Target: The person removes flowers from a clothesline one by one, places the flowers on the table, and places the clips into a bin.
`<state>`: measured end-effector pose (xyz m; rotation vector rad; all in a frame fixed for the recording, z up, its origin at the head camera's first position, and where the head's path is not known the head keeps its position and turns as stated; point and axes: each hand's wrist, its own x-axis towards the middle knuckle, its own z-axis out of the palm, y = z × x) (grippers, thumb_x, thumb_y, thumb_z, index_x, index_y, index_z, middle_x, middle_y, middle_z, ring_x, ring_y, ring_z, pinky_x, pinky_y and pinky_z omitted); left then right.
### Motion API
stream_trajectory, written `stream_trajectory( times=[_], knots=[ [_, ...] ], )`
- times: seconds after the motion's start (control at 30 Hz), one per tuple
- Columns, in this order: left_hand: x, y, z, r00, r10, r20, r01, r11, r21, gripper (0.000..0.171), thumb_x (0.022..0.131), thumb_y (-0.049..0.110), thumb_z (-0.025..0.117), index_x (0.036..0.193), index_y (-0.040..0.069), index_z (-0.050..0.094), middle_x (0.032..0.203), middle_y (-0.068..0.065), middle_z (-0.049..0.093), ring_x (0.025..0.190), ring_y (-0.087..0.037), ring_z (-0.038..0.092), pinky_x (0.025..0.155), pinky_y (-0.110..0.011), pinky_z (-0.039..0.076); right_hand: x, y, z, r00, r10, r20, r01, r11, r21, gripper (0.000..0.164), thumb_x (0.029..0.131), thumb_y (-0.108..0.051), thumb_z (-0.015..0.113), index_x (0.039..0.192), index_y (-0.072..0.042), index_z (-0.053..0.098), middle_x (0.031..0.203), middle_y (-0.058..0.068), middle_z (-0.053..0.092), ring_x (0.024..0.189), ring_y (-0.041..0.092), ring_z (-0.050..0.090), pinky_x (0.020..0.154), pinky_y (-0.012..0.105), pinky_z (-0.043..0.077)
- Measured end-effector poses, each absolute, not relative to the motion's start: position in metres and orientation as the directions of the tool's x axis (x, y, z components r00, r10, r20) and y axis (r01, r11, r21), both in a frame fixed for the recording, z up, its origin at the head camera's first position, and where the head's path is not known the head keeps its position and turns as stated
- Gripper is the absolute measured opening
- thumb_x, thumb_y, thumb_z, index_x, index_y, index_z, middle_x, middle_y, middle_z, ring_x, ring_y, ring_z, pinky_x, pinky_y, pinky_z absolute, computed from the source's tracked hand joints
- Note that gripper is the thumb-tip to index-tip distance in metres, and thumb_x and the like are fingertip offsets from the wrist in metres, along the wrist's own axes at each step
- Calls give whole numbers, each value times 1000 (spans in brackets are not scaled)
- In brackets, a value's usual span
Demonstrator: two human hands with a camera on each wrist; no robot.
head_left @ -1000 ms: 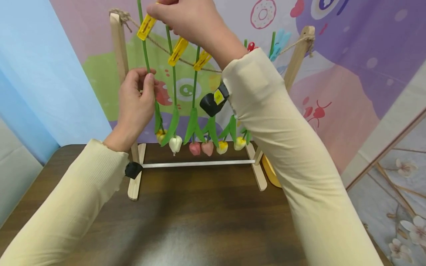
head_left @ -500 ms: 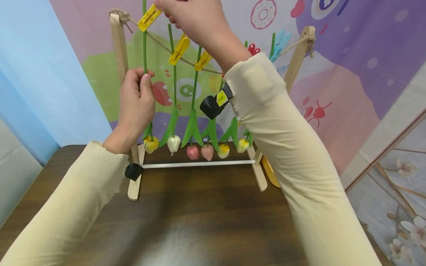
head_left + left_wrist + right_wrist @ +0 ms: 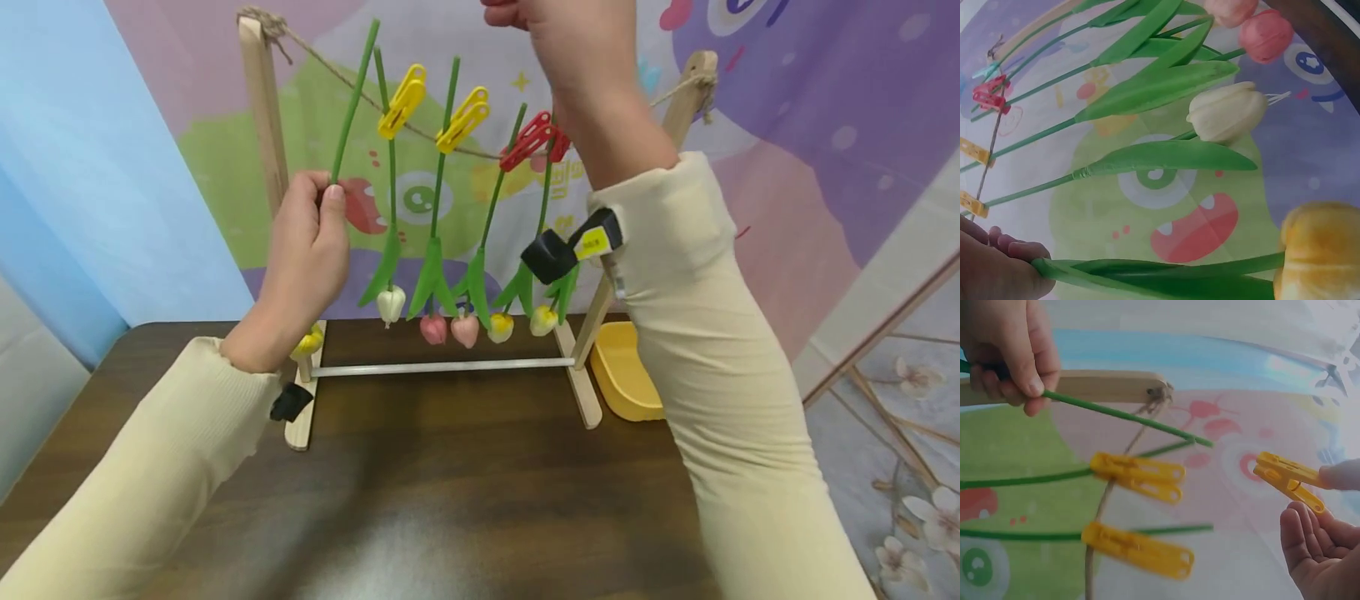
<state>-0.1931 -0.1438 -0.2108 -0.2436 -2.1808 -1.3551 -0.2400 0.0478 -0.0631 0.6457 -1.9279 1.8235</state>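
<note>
My left hand (image 3: 307, 242) pinches the green stem of an artificial tulip (image 3: 355, 100). Its yellow bloom (image 3: 1322, 250) hangs below that hand, and no clip sits on its stem. My right hand (image 3: 585, 58) is raised at the top of the head view; the right wrist view shows it pinching a yellow clothespin (image 3: 1288, 478), apart from the rope. Along the twine rope (image 3: 322, 62), yellow clothespins (image 3: 463, 119) and red clothespins (image 3: 527, 142) clip several other tulips upside down, among them a white tulip (image 3: 391, 306) and a pink tulip (image 3: 433, 328).
A wooden post (image 3: 262, 108) on the left and another post (image 3: 678, 100) on the right carry the rope. A white bar (image 3: 442, 367) joins their feet on the brown table (image 3: 450, 500). Behind the right foot stands a yellow container (image 3: 626, 375). A printed cloth (image 3: 810, 167) hangs behind.
The yellow clothespin has come off the leftmost stem, and my right hand has carried it up and right. That tulip's stem top now leans right, its bloom shifted left behind my left wrist.
</note>
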Motion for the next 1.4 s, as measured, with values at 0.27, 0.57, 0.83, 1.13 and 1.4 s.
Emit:
stream_trajectory(
  times=[0.27,0.57,0.83,1.13,1.4],
  knots=[
    [-181,-143,-219,-807,-50,588,454,583,673,34,102,19,31,99,-7,54,102,-22,53,95,-31,47,82,-38,33,-226,78,-82,-838,-34,544,-525,-222,-822,18,85,2,62,103,0,60,91,10,60,79,21,57,84,30,49],
    [-174,-135,-236,-777,110,620,516,675,527,25,100,9,35,90,-9,48,85,-22,45,84,-34,41,74,-41,32,-217,117,-112,-890,-22,456,-422,-345,-839,15,82,3,66,95,7,61,88,15,62,70,21,60,70,24,53],
    [-165,-126,-254,-818,223,530,470,790,393,26,100,12,34,85,-5,47,78,-16,42,76,-31,39,70,-41,34,-214,146,-140,-938,-17,346,-311,-401,-862,13,79,5,68,91,9,63,85,16,64,66,21,62,66,26,55],
    [-159,-117,-277,-803,272,531,425,885,189,23,96,12,42,85,-4,54,77,-16,47,68,-33,45,59,-44,39,-210,182,-174,-960,-12,279,-240,-477,-846,14,80,8,65,94,10,64,92,16,64,68,23,64,68,27,56],
    [-158,-109,-298,-759,302,577,427,900,91,20,92,13,48,79,-2,53,76,-16,48,67,-34,46,56,-44,39,-205,218,-206,-974,-48,220,-163,-524,-836,15,83,11,59,97,11,65,92,18,68,71,26,68,68,29,56]
  ],
)
